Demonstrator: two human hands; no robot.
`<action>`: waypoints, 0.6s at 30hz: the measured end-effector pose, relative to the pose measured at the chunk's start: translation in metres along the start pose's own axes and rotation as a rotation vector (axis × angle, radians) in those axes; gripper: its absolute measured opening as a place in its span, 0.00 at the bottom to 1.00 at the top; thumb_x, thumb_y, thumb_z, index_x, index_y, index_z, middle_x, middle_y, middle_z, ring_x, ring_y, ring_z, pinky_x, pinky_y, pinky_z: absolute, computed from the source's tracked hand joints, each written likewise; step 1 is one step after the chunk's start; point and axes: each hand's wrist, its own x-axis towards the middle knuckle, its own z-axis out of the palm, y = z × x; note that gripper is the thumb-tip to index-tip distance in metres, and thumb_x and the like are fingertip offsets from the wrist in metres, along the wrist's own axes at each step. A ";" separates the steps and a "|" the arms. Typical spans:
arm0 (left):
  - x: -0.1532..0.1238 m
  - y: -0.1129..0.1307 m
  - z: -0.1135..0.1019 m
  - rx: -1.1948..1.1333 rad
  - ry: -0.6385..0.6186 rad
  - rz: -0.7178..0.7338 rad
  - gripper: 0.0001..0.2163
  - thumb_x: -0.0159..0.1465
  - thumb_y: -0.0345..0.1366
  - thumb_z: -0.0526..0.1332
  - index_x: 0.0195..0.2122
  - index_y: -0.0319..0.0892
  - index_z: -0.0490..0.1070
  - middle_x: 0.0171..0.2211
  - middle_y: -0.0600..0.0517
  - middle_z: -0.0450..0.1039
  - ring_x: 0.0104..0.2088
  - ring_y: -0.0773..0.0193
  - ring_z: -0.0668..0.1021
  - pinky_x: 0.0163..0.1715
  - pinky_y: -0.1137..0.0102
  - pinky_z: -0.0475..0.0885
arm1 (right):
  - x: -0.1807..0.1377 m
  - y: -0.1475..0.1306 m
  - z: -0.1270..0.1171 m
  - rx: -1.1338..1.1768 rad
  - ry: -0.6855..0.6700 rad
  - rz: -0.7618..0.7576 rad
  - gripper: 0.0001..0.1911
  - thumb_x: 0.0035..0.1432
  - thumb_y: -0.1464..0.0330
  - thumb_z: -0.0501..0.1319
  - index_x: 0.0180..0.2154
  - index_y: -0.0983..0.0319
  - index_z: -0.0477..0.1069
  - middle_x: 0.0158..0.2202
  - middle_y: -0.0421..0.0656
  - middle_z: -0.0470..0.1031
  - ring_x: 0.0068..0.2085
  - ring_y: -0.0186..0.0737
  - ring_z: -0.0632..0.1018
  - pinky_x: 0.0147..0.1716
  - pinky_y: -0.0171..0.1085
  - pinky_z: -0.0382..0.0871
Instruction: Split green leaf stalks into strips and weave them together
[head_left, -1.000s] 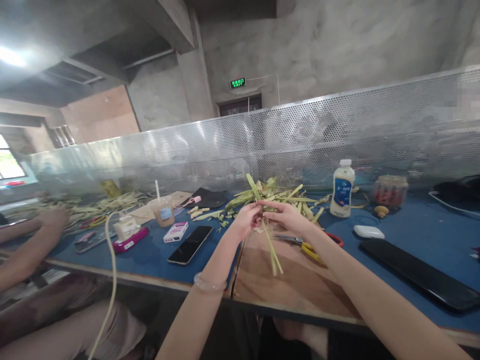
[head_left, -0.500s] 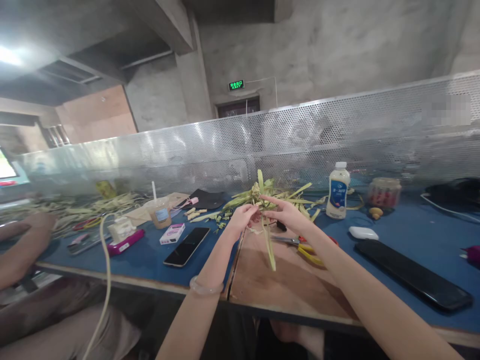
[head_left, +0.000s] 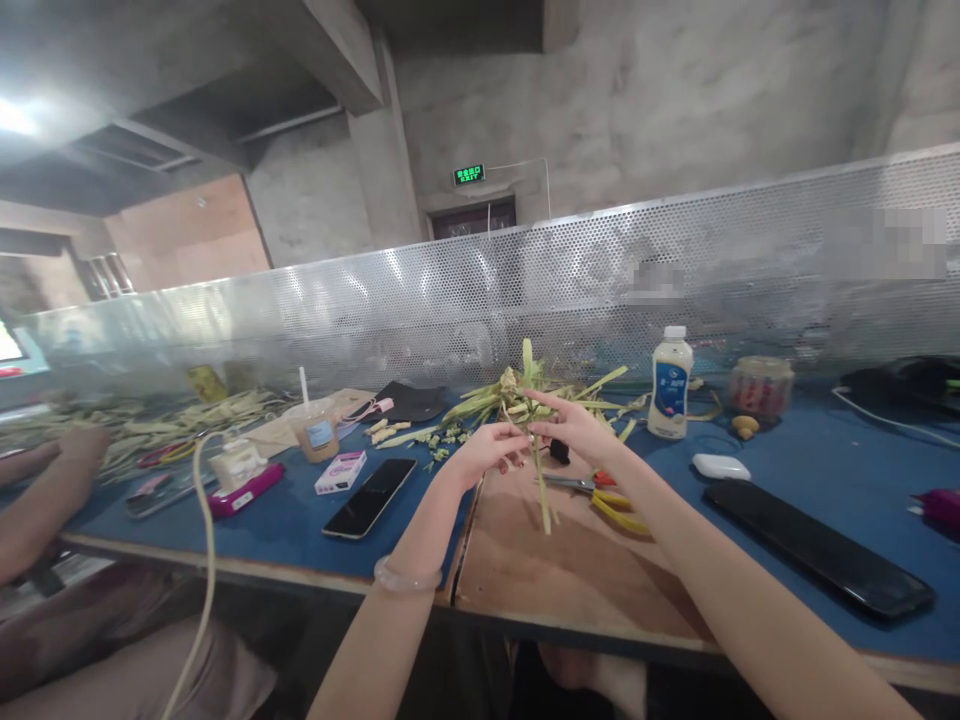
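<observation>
Both my hands are raised over the table's brown board (head_left: 570, 570) and hold a small piece of folded green leaf strips (head_left: 525, 395). My left hand (head_left: 487, 452) pinches it from the left, a pale bangle on that wrist. My right hand (head_left: 574, 428) grips it from the right with the forefinger stretched out. Long strip ends (head_left: 541, 490) hang down from the piece toward the board. Yellow-handled scissors (head_left: 604, 495) lie on the board just right of the hanging ends.
A leaf pile (head_left: 495, 400), a black phone (head_left: 366, 497), a pink box (head_left: 340, 471), a cup with a straw (head_left: 315, 428), a white bottle (head_left: 669, 382), a jar (head_left: 761, 385), a white case (head_left: 720, 466) and a black slab (head_left: 817, 545) lie on the blue table. Another person's arm (head_left: 37, 500) is at left. A perforated metal screen (head_left: 675, 270) backs the table.
My hands have lifted the leaf piece slightly higher and the strip now stands more upright. The view has shifted a little to the right.
</observation>
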 end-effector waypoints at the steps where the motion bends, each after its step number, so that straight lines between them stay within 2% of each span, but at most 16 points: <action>1: 0.001 -0.001 0.000 0.002 0.000 0.001 0.15 0.50 0.45 0.62 0.32 0.38 0.70 0.26 0.50 0.71 0.25 0.69 0.72 0.20 0.77 0.60 | 0.000 0.001 0.000 -0.003 -0.001 -0.003 0.34 0.47 0.66 0.63 0.56 0.59 0.57 0.20 0.35 0.69 0.25 0.32 0.73 0.24 0.31 0.65; 5: 0.003 -0.002 -0.002 -0.046 0.002 -0.010 0.14 0.50 0.43 0.63 0.30 0.37 0.70 0.24 0.51 0.69 0.23 0.71 0.70 0.19 0.77 0.60 | 0.001 0.002 0.000 -0.044 0.015 0.000 0.33 0.47 0.65 0.63 0.56 0.58 0.57 0.20 0.35 0.69 0.23 0.31 0.71 0.23 0.30 0.64; 8: 0.003 -0.001 -0.007 -0.236 -0.001 -0.012 0.12 0.49 0.40 0.64 0.27 0.36 0.70 0.22 0.53 0.67 0.20 0.74 0.67 0.19 0.77 0.60 | 0.000 0.001 0.000 -0.087 0.042 -0.005 0.33 0.47 0.65 0.63 0.55 0.57 0.57 0.22 0.36 0.71 0.24 0.32 0.72 0.25 0.32 0.65; 12: 0.002 0.000 -0.008 -0.434 -0.049 -0.005 0.13 0.47 0.36 0.67 0.30 0.35 0.69 0.28 0.48 0.70 0.23 0.73 0.70 0.24 0.76 0.65 | 0.000 0.000 0.001 -0.099 0.036 -0.016 0.32 0.47 0.65 0.63 0.55 0.57 0.58 0.26 0.38 0.73 0.26 0.33 0.72 0.29 0.34 0.68; 15: 0.003 -0.003 -0.005 -0.425 -0.038 0.005 0.15 0.44 0.35 0.69 0.30 0.35 0.67 0.28 0.49 0.71 0.26 0.71 0.72 0.28 0.74 0.67 | 0.001 0.003 0.003 -0.073 0.039 -0.005 0.33 0.48 0.66 0.62 0.56 0.58 0.56 0.24 0.38 0.73 0.26 0.33 0.73 0.29 0.35 0.68; 18: 0.006 -0.006 -0.002 -0.364 0.010 0.034 0.15 0.43 0.36 0.69 0.28 0.36 0.66 0.26 0.51 0.71 0.25 0.70 0.73 0.27 0.73 0.66 | 0.003 0.005 0.006 -0.051 0.052 0.015 0.33 0.49 0.67 0.61 0.57 0.58 0.55 0.23 0.37 0.72 0.25 0.33 0.73 0.27 0.34 0.68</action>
